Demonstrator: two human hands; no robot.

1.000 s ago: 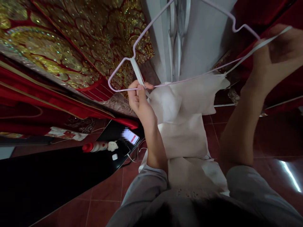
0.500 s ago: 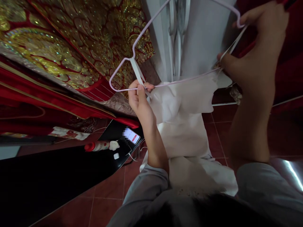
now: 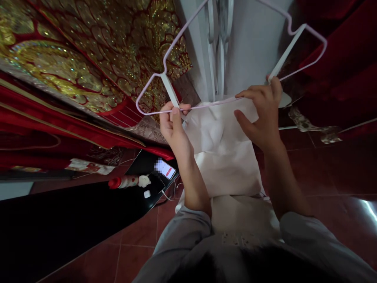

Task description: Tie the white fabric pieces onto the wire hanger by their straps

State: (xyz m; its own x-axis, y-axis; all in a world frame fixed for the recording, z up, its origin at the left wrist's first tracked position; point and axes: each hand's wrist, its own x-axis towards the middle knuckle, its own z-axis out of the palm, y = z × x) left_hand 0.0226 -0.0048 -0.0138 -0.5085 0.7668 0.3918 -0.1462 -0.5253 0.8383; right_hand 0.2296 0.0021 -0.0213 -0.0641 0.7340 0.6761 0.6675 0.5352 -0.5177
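A pale lilac hanger (image 3: 184, 30) is held up in front of me, with its hook end out of view at the top. My left hand (image 3: 176, 118) pinches its lower bar together with a white strap (image 3: 170, 89) looped over the hanger's left notch. Another white strap (image 3: 288, 50) runs taut from the right notch down to my right hand (image 3: 263, 112). That hand has its thumb apart and its fingers stretched over the lower bar, touching it. Below the bar hangs a creased white garment (image 3: 226, 165), its upper edge partly behind my hands.
Red and gold sequinned clothes (image 3: 97, 51) hang at the left, and dark red cloth (image 3: 338, 59) at the right. A black table (image 3: 73, 220) bears a phone (image 3: 166, 169), a red-capped bottle (image 3: 125, 182) and a small white case (image 3: 147, 194). Red tiles (image 3: 138, 232) cover the floor.
My right hand has let go of the hanger's right notch and moved down and left to the lower bar. The right strap now sits over that notch. My left hand stays put.
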